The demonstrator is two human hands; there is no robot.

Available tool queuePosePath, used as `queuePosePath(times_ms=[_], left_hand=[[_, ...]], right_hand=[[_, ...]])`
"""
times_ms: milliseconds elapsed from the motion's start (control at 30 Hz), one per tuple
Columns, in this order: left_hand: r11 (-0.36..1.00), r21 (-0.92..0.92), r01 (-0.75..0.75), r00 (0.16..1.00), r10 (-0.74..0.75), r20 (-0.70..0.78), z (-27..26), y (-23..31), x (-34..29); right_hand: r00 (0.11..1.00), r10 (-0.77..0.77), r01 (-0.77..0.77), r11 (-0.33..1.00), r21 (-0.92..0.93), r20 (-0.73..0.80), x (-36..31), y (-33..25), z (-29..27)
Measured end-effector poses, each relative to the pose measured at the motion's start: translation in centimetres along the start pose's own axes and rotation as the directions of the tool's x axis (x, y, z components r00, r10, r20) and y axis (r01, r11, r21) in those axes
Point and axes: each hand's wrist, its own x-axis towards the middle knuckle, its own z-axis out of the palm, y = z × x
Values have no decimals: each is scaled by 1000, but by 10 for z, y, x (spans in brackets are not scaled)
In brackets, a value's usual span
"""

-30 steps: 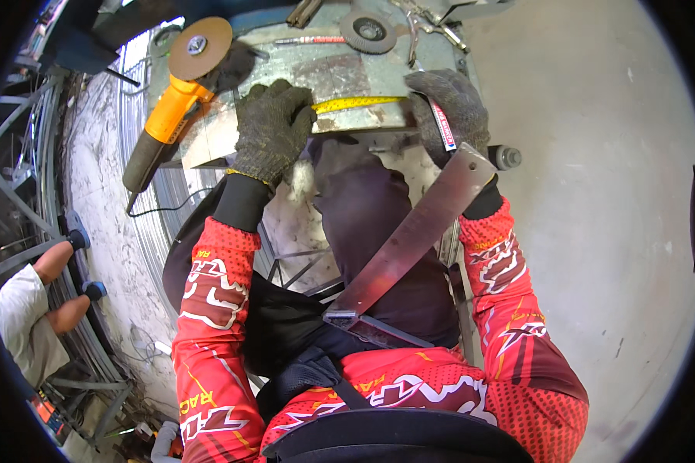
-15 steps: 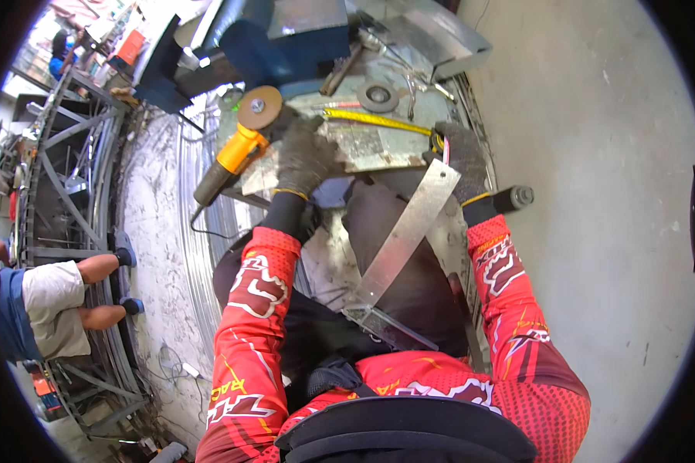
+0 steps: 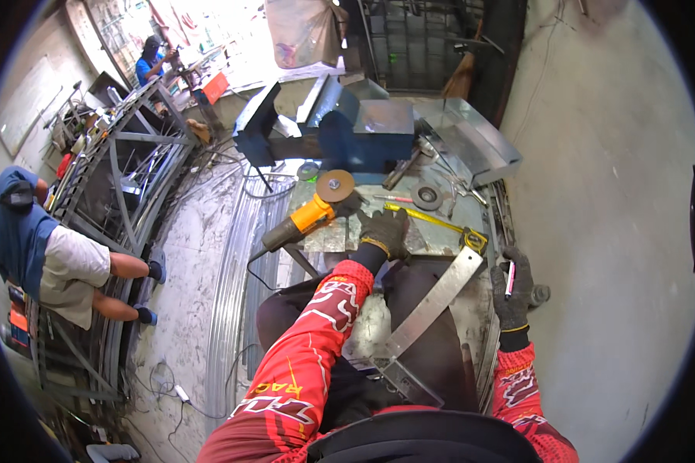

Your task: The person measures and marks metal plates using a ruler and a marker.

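Observation:
My left hand (image 3: 384,230), in a dark work glove, rests on the metal bench top (image 3: 340,235) by the start of a yellow tape measure (image 3: 432,219) stretched to the right. My right hand (image 3: 513,287), also gloved, holds a pink and white marker (image 3: 509,278) beside the bench's right edge. A flat steel square (image 3: 432,305) lies diagonally between my arms, its short leg near my lap. An orange angle grinder (image 3: 309,217) with a brown disc lies just left of my left hand.
A blue vise (image 3: 367,135) and a folded sheet-metal piece (image 3: 471,143) sit at the bench's far end. A spare grinding disc (image 3: 426,196) lies nearby. A curved metal frame (image 3: 123,185) stands at left, where a person (image 3: 50,255) crouches. Another person (image 3: 150,62) works far back.
My head has lifted, so the view now takes in the workshop beyond the bench. My right hand has come off the steel square and moved to the bench's right edge.

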Motion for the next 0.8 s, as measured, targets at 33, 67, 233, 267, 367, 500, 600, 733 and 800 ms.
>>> queuePosePath(times_ms=[33,67,233,267,367,500,600,733,800], left_hand=[[999,46,21,1000,-22,21,4,3,-3],[997,62,54,992,-46,-119,32,-15,2],[991,-45,127,989,-130,-67,37,-22,17],[985,-9,170,977,-170,-126,26,-9,14],[966,-195,168,964,-202,-172,21,-7,-1],[913,-408,-6,979,-78,-189,44,-40,6],[782,-621,-55,986,-57,-160,59,-77,2],[-80,-986,-148,964,-233,-126,51,-47,-68],[-388,-894,-222,956,-267,-121,65,-30,-98]], right_hand=[[999,48,-50,994,95,25,-5,-16,-7],[994,87,-100,975,198,72,-10,-36,-8],[959,261,-283,881,379,110,-14,-91,-13],[982,175,-188,928,322,70,-15,-83,-11],[990,138,-141,938,316,32,-6,-80,-3],[996,68,-79,964,253,51,0,-88,22],[932,310,-361,833,420,187,5,-114,36],[915,347,-402,740,540,205,8,-104,47],[888,388,-458,692,558,248,5,-103,45]])
